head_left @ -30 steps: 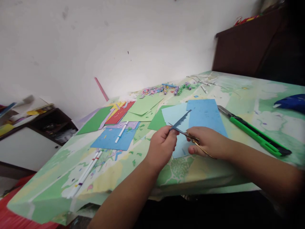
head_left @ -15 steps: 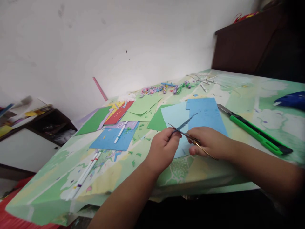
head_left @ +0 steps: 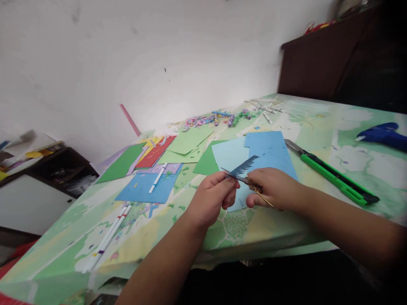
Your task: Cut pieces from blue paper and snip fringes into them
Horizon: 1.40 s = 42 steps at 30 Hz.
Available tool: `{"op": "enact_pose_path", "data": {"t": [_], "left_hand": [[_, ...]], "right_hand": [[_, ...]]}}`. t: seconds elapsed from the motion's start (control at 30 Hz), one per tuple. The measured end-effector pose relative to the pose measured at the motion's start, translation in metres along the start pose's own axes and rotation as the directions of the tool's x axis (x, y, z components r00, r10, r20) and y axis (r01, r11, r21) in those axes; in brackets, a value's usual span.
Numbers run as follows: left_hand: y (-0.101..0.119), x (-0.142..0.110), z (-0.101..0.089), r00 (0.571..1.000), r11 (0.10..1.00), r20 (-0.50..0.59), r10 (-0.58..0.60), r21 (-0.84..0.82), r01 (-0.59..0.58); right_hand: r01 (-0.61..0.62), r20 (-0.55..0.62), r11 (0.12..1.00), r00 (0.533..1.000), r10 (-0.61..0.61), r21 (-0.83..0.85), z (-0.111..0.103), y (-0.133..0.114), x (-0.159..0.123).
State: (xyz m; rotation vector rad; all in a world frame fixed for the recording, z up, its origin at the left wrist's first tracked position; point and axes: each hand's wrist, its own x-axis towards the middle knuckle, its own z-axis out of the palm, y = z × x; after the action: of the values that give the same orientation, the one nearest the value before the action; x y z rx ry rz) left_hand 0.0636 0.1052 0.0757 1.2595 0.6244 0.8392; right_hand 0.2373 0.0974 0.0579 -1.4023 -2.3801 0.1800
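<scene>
At centre frame, your left hand (head_left: 208, 198) pinches the fringed strip (head_left: 244, 166) and your right hand (head_left: 278, 186) grips scissors (head_left: 252, 184) above the tablecloth (head_left: 144, 241), wall (head_left: 190, 51) at top.

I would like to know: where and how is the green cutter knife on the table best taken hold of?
The green cutter knife is probably best gripped by its green handle, near the black tail end, coming from the right. It lies slanted, its metal tip pointing away and leftward, the tail toward the near right, so that grip would stay clear of the tip.
</scene>
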Motion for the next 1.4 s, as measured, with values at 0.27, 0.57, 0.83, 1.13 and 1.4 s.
{"op": "enact_pose_path", "data": {"t": [0.27,0.57,0.83,1.13,1.4], "left_hand": [[-0.0014,0.0015,-0.0004,0.999,0.999,0.004,0.034,0.03,-0.034],[-0.0013,-0.0018,0.0005,0.933,0.73,-0.173,0.315,0.672,-0.122],[-0.0043,-0.0032,0.0008,0.93,0.641,-0.139,0.341,0.758,-0.121],[-0.0047,-0.0022,0.0009,0.956,0.798,-0.175,0.237,0.596,-0.088],[-0.0025,-0.0014,0.0023,0.991,0.963,-0.08,0.105,0.257,-0.081]], "right_hand": [[-0.016,0.005,1.0,1.0,0.016,-0.003,-0.003,-0.0004,-0.0005],[-0.011,0.067,0.999,0.998,0.008,0.052,-0.0026,0.0007,0.0006],[-0.013,0.102,0.998,0.995,0.007,0.059,-0.0018,0.0001,0.0016],[-0.028,0.042,0.999,0.999,0.029,-0.032,-0.0015,-0.0018,0.0017],[-0.001,-0.007,0.997,1.0,0.001,-0.074,-0.0006,-0.0006,0.0009]]}}
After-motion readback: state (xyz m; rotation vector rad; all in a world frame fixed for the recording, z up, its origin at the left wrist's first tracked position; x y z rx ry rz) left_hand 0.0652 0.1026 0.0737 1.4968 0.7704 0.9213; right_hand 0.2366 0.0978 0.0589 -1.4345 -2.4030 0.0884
